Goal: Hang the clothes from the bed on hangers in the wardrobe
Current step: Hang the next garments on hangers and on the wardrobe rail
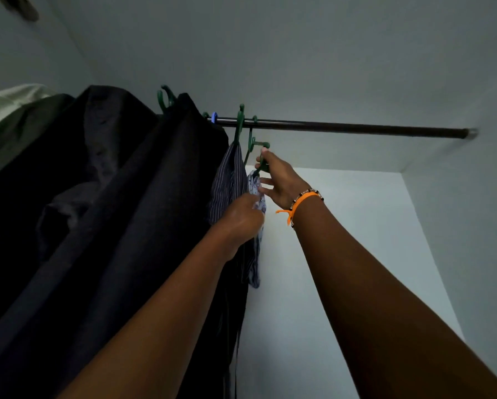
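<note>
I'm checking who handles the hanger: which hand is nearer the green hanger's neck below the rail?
Right. The right hand grips the green hanger at its neck; the left hand is lower, holding the patterned garment.

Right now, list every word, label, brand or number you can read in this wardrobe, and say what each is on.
None: no readable text shows anywhere.
Patterned garment: only a print, no letters.
Striped shirt: stripes only.
Green hanger, rail, orange wristband: no markings can be made out.
</note>
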`<state>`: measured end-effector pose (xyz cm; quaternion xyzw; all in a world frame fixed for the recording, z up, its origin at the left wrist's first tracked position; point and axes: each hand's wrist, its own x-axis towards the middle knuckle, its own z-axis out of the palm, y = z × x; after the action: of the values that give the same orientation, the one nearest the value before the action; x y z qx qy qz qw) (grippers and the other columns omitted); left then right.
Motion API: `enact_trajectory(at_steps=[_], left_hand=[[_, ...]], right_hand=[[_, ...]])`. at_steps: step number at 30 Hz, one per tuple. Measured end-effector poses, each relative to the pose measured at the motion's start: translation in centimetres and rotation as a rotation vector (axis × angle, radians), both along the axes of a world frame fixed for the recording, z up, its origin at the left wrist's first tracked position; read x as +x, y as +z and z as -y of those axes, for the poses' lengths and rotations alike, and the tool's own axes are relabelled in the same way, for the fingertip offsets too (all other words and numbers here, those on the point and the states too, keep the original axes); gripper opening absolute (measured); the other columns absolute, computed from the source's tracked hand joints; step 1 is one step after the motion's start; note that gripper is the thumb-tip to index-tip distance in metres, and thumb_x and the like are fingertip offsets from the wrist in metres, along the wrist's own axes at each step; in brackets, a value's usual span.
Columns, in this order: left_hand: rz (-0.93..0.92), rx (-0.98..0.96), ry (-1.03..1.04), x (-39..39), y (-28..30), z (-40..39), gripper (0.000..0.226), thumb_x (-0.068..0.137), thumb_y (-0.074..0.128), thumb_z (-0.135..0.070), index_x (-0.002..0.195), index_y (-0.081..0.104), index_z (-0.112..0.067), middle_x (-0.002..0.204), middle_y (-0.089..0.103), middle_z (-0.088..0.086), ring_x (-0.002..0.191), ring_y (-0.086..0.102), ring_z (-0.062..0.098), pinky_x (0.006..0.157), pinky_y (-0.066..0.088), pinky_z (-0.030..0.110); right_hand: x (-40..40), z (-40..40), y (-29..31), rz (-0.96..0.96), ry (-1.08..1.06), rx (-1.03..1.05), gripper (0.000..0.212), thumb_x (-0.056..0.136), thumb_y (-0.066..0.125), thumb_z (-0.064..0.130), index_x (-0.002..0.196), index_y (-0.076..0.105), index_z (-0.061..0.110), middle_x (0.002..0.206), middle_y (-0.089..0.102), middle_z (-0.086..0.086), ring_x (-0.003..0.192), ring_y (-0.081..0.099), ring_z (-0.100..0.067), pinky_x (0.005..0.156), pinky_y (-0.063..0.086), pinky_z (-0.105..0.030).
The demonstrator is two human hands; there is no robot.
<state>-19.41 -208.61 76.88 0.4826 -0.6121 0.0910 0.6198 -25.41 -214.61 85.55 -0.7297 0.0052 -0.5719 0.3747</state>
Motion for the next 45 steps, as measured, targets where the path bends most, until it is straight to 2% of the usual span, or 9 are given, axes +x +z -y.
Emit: enact_trajectory(at_steps=[2, 5, 10, 12, 15, 24, 35, 41, 45], left_hand=[[-0.019, -0.022, -0.021, 0.0, -1.4, -0.9, 0.036, 0.097, 0.038, 0.001, 0.128, 0.05, -0.014, 0.111, 0.054, 0.0, 0.101, 0.049, 0.015, 0.081, 0.038, 0.025], [-0.099, -0.072, -0.101, -0.3, -3.8, -2.8, 0.033, 0.097, 0.039, 0.001, 0.125, 0.051, -0.01, 0.102, 0.057, -0.001, 0.085, 0.05, 0.008, 0.066, 0.039, 0.017], [-0.29, -0.054, -0.239, -0.9, -8.2, -6.8, 0.025, 0.096, 0.044, -0.002, 0.08, 0.052, -0.02, 0.074, 0.053, -0.004, 0.055, 0.053, 0.0, 0.047, 0.043, 0.01], [-0.339, 0.0, -0.289, -1.1, -10.0, -8.1, 0.021, 0.096, 0.047, -0.008, 0.082, 0.055, -0.021, 0.076, 0.056, -0.003, 0.062, 0.054, 0.004, 0.059, 0.044, 0.017], [-0.405, 0.052, -0.343, -1.7, -12.8, -9.8, 0.018, 0.096, 0.048, -0.012, 0.108, 0.061, -0.012, 0.096, 0.063, 0.002, 0.084, 0.058, 0.01, 0.075, 0.047, 0.023], [-0.553, 0.115, -0.344, -4.4, -21.5, -16.7, 0.025, 0.097, 0.046, -0.012, 0.116, 0.062, -0.009, 0.113, 0.066, 0.009, 0.106, 0.062, 0.02, 0.081, 0.052, 0.025], [-0.77, 0.224, -0.215, -9.6, -33.8, -31.6, 0.031, 0.095, 0.041, -0.004, 0.084, 0.067, -0.017, 0.071, 0.066, -0.003, 0.071, 0.06, 0.008, 0.073, 0.054, 0.023], [-0.932, 0.283, 0.04, -12.6, -43.2, -42.5, 0.021, 0.093, 0.048, -0.008, 0.085, 0.064, -0.018, 0.087, 0.065, 0.001, 0.084, 0.062, 0.013, 0.071, 0.051, 0.02], [-1.116, 0.234, 0.214, -14.4, -48.5, -51.2, 0.019, 0.093, 0.046, -0.006, 0.092, 0.064, -0.01, 0.085, 0.064, 0.005, 0.077, 0.06, 0.015, 0.071, 0.052, 0.021]], right_hand=[[-0.2, -0.4, -2.8, 0.018, 0.022, 0.036, 0.037, 0.101, 0.038, 0.033, 0.129, 0.047, 0.012, 0.123, 0.047, -0.003, 0.11, 0.045, -0.022, 0.088, 0.043, -0.033], [-0.9, -1.9, -7.3, 0.021, 0.027, 0.117, 0.031, 0.101, 0.04, 0.026, 0.123, 0.052, 0.008, 0.114, 0.05, -0.004, 0.102, 0.047, -0.021, 0.086, 0.044, -0.032], [-2.1, -6.1, -14.4, 0.059, 0.015, 0.217, 0.02, 0.097, 0.043, 0.016, 0.084, 0.059, 0.015, 0.087, 0.056, -0.001, 0.081, 0.052, -0.015, 0.068, 0.043, -0.02], [-2.7, -8.1, -16.9, 0.072, -0.017, 0.247, 0.021, 0.095, 0.044, 0.015, 0.081, 0.059, 0.016, 0.078, 0.056, 0.001, 0.066, 0.047, -0.01, 0.062, 0.039, -0.019], [-3.7, -10.9, -20.5, 0.049, -0.04, 0.284, 0.018, 0.093, 0.046, 0.015, 0.086, 0.062, 0.015, 0.079, 0.058, 0.001, 0.067, 0.048, -0.01, 0.063, 0.041, -0.02], [-6.7, -18.9, -29.5, -0.015, -0.059, 0.349, 0.021, 0.092, 0.044, 0.009, 0.09, 0.064, 0.012, 0.075, 0.061, 0.0, 0.065, 0.053, -0.009, 0.066, 0.043, -0.021], [-11.4, -32.0, -42.1, -0.181, 0.068, 0.506, 0.024, 0.091, 0.042, 0.004, 0.095, 0.065, 0.009, 0.076, 0.059, -0.001, 0.069, 0.052, -0.011, 0.065, 0.043, -0.02], [-13.3, -42.2, -52.1, -0.307, 0.086, 0.591, 0.024, 0.091, 0.05, 0.009, 0.075, 0.062, 0.022, 0.075, 0.063, 0.005, 0.069, 0.056, -0.01, 0.066, 0.046, -0.02], [-13.4, -50.5, -57.9, -0.433, 0.223, 0.656, 0.024, 0.09, 0.049, 0.006, 0.075, 0.061, 0.02, 0.076, 0.062, 0.003, 0.072, 0.056, -0.014, 0.07, 0.045, -0.027]])
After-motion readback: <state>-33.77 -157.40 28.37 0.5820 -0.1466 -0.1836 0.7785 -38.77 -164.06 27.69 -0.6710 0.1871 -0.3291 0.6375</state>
